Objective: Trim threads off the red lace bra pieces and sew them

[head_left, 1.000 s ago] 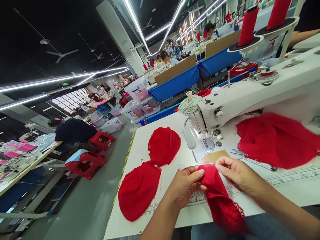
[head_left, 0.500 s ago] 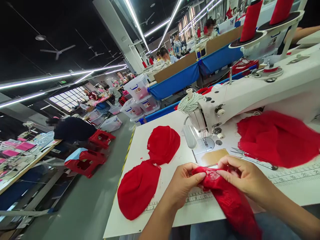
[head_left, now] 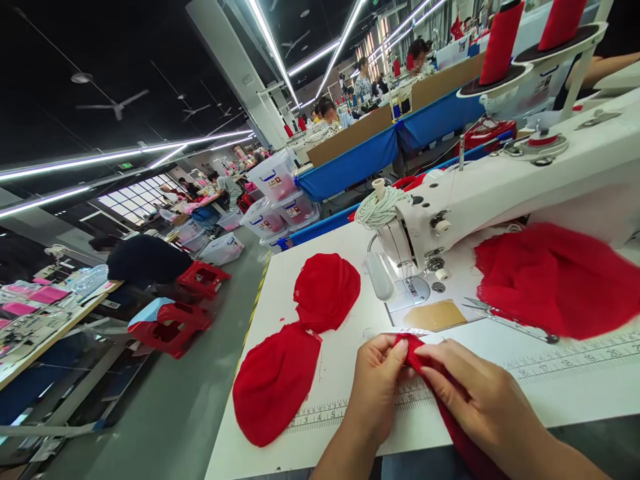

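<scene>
Numerals 3, 4, 5, 17 on tabletop ruler (head_left: 320, 416)

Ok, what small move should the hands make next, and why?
I'd probably ease the pinched red fabric forward toward the needle plate: the left hand and right hand hold it close together, and the plate lies ahead of them, not yet reached by that fabric.

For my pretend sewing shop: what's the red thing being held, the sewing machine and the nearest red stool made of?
Held red piece: thin, soft cloth, perhaps; it folds and hangs.
Sewing machine: probably painted metal, smooth, white, softly shiny.
Nearest red stool: likely moulded plastic, smooth, with side openings.
</scene>
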The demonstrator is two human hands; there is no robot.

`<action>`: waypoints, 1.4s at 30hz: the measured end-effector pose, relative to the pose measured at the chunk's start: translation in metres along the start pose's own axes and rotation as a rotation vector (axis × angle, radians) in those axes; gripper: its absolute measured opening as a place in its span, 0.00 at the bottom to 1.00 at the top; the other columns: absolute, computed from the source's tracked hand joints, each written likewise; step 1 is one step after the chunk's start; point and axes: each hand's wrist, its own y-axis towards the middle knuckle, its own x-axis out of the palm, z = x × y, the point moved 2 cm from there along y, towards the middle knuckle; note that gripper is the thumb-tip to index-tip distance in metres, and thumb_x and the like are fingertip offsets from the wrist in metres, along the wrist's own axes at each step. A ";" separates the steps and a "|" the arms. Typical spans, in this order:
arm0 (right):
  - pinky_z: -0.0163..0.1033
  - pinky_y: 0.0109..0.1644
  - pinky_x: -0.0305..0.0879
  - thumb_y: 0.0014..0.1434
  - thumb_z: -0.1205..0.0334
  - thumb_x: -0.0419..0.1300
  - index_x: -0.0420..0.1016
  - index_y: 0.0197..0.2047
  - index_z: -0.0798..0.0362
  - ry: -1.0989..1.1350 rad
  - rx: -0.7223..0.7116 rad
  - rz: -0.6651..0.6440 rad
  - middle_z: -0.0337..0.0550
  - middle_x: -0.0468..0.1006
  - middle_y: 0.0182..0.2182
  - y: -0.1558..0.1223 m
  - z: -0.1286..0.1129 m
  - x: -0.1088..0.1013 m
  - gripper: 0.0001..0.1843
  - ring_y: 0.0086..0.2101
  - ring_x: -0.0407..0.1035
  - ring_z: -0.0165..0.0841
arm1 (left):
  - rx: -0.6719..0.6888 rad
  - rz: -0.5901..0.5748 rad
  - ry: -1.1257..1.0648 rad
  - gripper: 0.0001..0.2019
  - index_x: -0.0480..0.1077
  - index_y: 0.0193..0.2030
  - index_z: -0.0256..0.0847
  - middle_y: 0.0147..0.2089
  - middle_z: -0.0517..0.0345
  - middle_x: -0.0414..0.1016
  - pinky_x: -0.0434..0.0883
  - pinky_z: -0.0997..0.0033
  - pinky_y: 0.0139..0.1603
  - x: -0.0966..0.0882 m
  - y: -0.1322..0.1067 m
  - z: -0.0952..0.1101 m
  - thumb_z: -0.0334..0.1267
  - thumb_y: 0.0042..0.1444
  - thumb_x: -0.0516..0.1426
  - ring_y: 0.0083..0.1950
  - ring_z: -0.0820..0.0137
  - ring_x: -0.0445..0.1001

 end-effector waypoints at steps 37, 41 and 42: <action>0.46 0.28 0.67 0.63 0.70 0.48 0.74 0.35 0.54 -0.728 -0.231 -0.033 0.54 0.79 0.33 -0.002 0.085 -0.052 0.13 0.29 0.74 0.45 | -0.021 -0.016 0.176 0.15 0.74 0.30 0.34 0.22 0.62 0.65 0.58 0.76 0.25 -0.005 0.013 0.002 0.47 0.46 0.65 0.23 0.78 0.59; 0.49 0.38 0.68 0.67 0.64 0.48 0.74 0.41 0.57 -0.627 -0.255 0.007 0.59 0.79 0.37 -0.003 0.091 -0.053 0.13 0.36 0.75 0.48 | -0.087 -0.023 0.065 0.17 0.73 0.28 0.33 0.24 0.62 0.66 0.59 0.79 0.26 0.000 0.014 0.003 0.46 0.42 0.68 0.24 0.80 0.59; 0.50 0.39 0.68 0.68 0.61 0.47 0.74 0.43 0.59 -0.640 -0.246 0.016 0.61 0.78 0.38 -0.002 0.093 -0.053 0.16 0.37 0.75 0.49 | -0.110 -0.024 0.039 0.18 0.74 0.28 0.32 0.24 0.62 0.66 0.59 0.79 0.26 0.001 0.014 0.003 0.46 0.41 0.69 0.24 0.81 0.60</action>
